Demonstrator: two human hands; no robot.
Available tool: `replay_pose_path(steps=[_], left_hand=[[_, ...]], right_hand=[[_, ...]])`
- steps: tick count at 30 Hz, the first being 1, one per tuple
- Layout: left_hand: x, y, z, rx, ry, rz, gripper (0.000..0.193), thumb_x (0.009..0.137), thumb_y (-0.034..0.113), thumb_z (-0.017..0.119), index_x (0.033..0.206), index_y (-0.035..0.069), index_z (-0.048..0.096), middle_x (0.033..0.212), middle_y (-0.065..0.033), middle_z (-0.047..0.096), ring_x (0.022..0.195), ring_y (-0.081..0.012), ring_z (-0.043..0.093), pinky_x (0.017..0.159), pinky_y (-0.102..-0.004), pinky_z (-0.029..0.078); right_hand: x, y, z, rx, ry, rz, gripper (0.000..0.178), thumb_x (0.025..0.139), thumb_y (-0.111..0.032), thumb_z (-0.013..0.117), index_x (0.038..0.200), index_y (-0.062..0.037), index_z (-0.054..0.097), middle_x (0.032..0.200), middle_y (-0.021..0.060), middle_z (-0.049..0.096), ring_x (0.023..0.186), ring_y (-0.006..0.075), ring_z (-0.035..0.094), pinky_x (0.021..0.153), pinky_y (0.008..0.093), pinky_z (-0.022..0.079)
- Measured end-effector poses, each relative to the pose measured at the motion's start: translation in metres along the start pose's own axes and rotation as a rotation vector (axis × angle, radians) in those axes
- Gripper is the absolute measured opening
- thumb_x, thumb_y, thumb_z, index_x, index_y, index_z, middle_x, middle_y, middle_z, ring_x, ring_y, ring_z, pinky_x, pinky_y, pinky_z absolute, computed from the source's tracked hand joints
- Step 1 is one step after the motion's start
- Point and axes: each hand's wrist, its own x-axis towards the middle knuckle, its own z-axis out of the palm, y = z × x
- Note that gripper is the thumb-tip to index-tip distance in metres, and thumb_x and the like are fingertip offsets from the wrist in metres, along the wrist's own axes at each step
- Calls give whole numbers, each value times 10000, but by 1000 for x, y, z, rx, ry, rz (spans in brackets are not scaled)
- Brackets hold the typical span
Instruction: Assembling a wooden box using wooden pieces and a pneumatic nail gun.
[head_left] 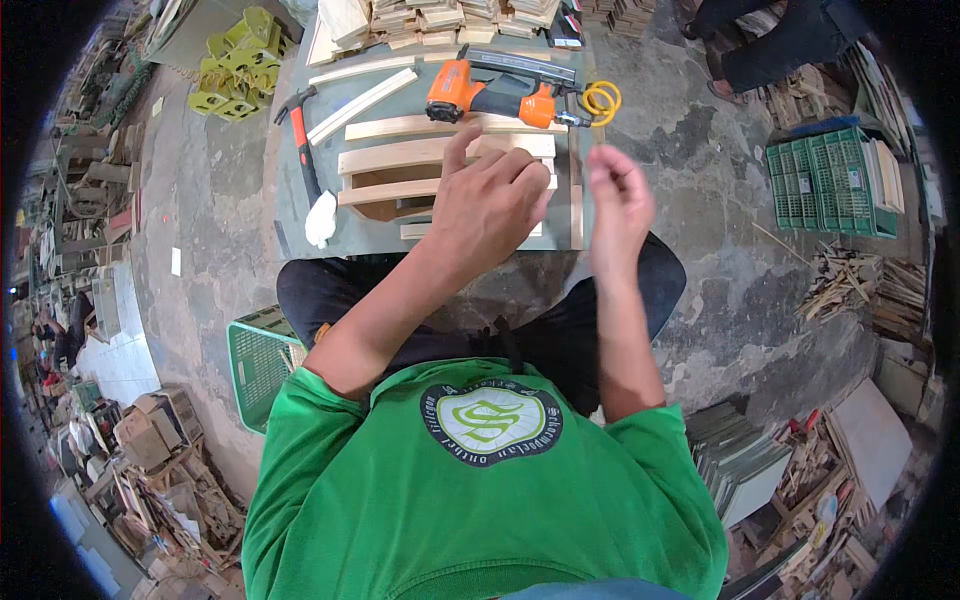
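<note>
Above a slatted wooden crate [395, 157] hangs my left hand [490, 195], its little finger raised and the other fingers curled in a pinch. Whatever it pinches, if anything, is hidden behind the hand. My right hand [622, 200] is held up just right of the bench's edge, slightly blurred, with fingers curled toward the thumb; no object shows in it. Beyond both hands, an orange and black nail gun [495, 95] lies on its side across the far slats, a yellow coiled hose [601, 103] at its right end. Neither hand touches it.
On the grey bench [300, 225] lie a red-handled hammer [302, 145], a white crumpled lump [321, 220] and loose wooden strips [362, 106]. Stacked wood pieces [430, 18] fill its far end. Green plastic crates [820, 182] stand right, another basket [250, 370] at left. A person's legs [770, 50] show far right.
</note>
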Motion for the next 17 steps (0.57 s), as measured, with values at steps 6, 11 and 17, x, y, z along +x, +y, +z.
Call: replay_pose_path(steps=[6,11,17], left_hand=[[-2,-1,-12,-1,-56,3,237,786,130,785,975,166,647,992,34,662,947,-147,676,1145,-475,318],[-4,0,-18,-61,-46,-1,302,750,120,794,1026,158,678,1054,15,641,1025,-191,626,1008,-443,375],[-3,0,-18,-26,-31,24,293,726,168,769,996,135,659,1127,-40,602,1141,-211,584,1041,-469,378]], right_hand=[[85,-9,17,-108,-146,-117,291,960,-151,724,1185,31,702,1100,81,743,1000,152,691,908,289,543],[132,20,59,-500,-467,-373,404,919,-222,732,1229,33,679,1103,151,728,1028,283,702,925,359,546],[145,31,102,-1188,-986,-415,735,903,-309,738,1542,-99,441,1407,224,592,1277,322,607,1102,455,458]])
